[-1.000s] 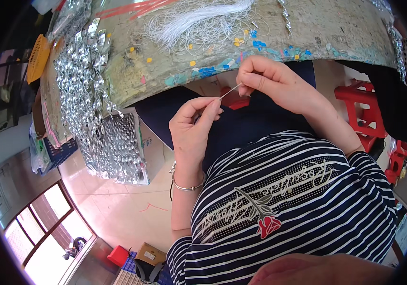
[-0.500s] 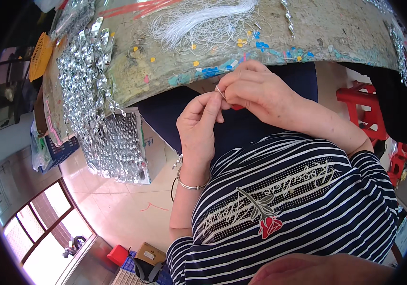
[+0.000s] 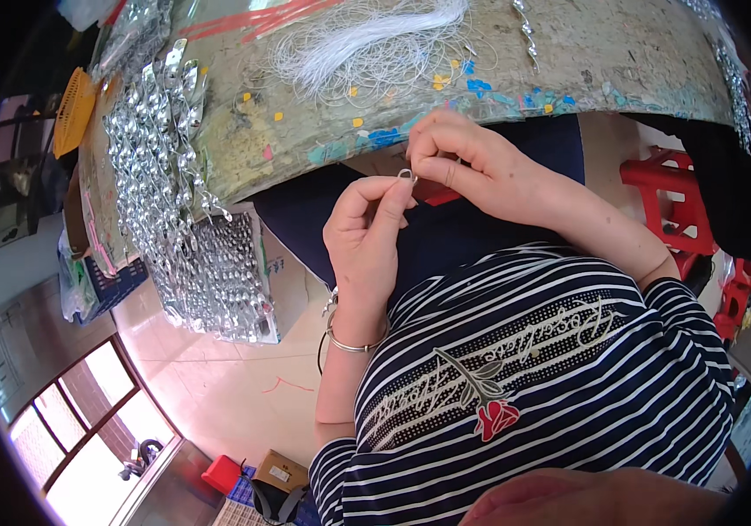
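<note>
A small loop of white string [image 3: 406,174] stands up from between the thumb and forefinger of my left hand [image 3: 359,237], which is closed in a pinch. Just to its right, my right hand [image 3: 485,171] has its thumb and fingers drawn together near the loop. What its fingertips hold, if anything, is too small to make out. Both hands are over my lap, in front of the worktable's near edge. Farther back on the worktable [image 3: 568,61], a loose bundle of white string [image 3: 366,44] is spread out.
Twisted silver strips [image 3: 152,140] hang over the table's left end. One silver twist [image 3: 526,35] lies at the back. Yellow and blue scraps dot the near edge. A red stool [image 3: 669,206] stands at right, a yellow basket [image 3: 73,112] at far left.
My right hand has shifted slightly up, and its fingers have opened out from the left fingertips. The string, earlier a short line between both hands, now shows as a small loop above my left fingertips.
</note>
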Tool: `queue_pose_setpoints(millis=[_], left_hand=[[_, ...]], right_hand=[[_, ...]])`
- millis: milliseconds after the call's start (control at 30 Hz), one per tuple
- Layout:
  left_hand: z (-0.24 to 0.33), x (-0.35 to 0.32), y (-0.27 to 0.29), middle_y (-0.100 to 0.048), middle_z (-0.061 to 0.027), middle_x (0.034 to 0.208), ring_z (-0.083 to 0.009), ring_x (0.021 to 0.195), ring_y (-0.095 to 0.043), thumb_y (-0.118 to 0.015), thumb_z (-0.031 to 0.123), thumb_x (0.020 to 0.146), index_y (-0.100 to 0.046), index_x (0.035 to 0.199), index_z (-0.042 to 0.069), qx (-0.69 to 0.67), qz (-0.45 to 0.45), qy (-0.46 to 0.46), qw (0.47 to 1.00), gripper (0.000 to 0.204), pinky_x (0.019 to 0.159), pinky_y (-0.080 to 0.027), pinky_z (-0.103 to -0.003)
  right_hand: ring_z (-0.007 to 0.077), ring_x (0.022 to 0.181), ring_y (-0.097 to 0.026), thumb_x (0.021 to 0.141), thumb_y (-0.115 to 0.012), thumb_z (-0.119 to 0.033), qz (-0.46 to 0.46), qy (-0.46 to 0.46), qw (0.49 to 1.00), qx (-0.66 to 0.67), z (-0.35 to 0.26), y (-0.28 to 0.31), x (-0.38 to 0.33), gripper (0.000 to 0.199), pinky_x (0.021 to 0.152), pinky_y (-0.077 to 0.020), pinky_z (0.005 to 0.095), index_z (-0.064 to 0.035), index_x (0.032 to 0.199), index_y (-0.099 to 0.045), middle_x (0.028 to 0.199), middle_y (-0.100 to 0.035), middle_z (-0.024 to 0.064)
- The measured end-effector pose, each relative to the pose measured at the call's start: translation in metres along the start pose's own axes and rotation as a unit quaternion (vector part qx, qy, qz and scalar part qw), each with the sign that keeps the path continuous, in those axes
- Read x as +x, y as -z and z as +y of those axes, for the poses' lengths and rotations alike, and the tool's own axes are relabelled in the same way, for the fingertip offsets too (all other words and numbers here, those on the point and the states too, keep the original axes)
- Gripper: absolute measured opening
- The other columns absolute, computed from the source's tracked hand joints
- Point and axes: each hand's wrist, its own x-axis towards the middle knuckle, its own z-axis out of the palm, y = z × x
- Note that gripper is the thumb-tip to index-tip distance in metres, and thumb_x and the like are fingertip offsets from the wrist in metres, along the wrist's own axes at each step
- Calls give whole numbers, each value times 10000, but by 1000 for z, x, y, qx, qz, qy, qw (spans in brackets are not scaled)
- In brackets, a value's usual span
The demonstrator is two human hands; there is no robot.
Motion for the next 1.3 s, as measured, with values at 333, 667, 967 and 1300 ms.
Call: queue_pose_setpoints(millis=[333, 667, 967, 1300], left_hand=[[-4, 2, 2, -641, -28, 808, -60, 703, -555, -655, 81, 891, -663, 931, -2, -88, -33, 74, 993, 92, 623, -433, -189], [-4, -2, 3, -647, -25, 823, -50, 709, -555, -647, 44, 885, -671, 943, 3, -37, 26, 40, 998, 75, 618, -428, -182], [-8, -2, 1, -658, -39, 850, -64, 736, -566, -624, 34, 901, -661, 975, -12, 67, -6, -27, 997, 95, 655, -448, -187], [-17, 2, 1, -639, -44, 783, -87, 670, -572, -657, 22, 856, -635, 884, 7, 346, 12, -245, 906, 38, 631, -451, -215]], right_hand=[[126, 810, -523, 943, -558, -143, -7, -40, 996, 82, 5, -7, 7, 128, 717, -431, 256, -32, 894, -599, 932, -512, 43], [138, 832, -559, 893, -626, -97, 31, -24, 999, 9, -11, 4, 3, 78, 733, -454, 254, -36, 936, -649, 895, -554, 39], [165, 715, -574, 831, -681, -71, 28, 15, 997, -75, -5, -2, -2, 57, 617, -467, 278, -50, 883, -668, 829, -565, 40], [237, 716, -574, 718, -724, -69, 59, 85, 980, -168, -3, -5, 2, 114, 607, -465, 348, -67, 787, -633, 785, -560, 45]])
